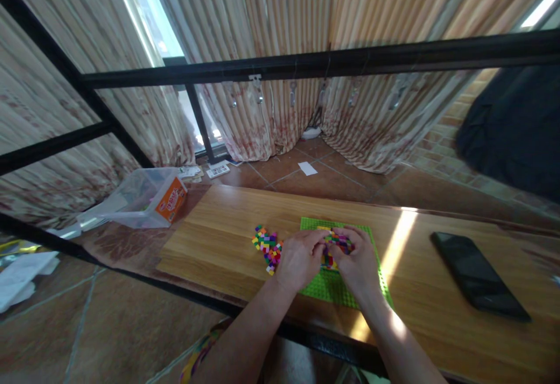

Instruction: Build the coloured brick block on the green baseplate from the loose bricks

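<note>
A block of small multicoloured toy bricks (339,243) is between my two hands, over a green studded baseplate (330,290). My left hand (300,258) is closed with its fingertips on the block's left side. From the right, my right hand (359,257) has its thumb and fingers closed around the block. Fingers cover much of the block, so I cannot tell whether it is fixed to the plate or lifted off it. Loose toy bricks (268,248) in many colours lie in a heap on the wooden board, just left of my left hand.
The wooden board (219,226) lies on a low table with a dark metal edge. A black phone (479,276) rests at the right. A clear plastic tub (146,194) with an orange label stands at the left end. A dark rail (297,69) crosses before curtains.
</note>
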Demonstrator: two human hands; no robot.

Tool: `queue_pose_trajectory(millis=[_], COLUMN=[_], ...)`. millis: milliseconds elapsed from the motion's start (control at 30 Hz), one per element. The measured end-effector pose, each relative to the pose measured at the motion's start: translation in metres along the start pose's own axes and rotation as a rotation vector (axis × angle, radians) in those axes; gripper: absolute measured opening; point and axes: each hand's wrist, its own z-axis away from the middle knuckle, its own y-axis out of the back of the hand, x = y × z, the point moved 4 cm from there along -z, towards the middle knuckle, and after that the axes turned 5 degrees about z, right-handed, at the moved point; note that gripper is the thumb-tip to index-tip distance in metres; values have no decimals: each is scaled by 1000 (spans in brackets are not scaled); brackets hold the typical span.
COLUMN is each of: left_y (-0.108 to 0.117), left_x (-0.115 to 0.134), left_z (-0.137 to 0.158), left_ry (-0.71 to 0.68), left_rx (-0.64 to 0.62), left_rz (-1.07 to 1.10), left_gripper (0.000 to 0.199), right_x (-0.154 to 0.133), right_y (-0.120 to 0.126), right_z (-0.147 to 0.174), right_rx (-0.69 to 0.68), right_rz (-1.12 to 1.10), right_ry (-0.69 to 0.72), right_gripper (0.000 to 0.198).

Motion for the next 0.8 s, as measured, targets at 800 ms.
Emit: queue_pose_trajectory(millis=[800], left_y=[96], left_x=[-108], left_z=[-1], left_ry=[502], left_rx=[-154], left_rz=[-385], left_gripper=[31], right_x=[10], right_y=[6], right_z=[1], right_rx=[-98], right_rz=[45], right_ry=[60], right_gripper=[32])
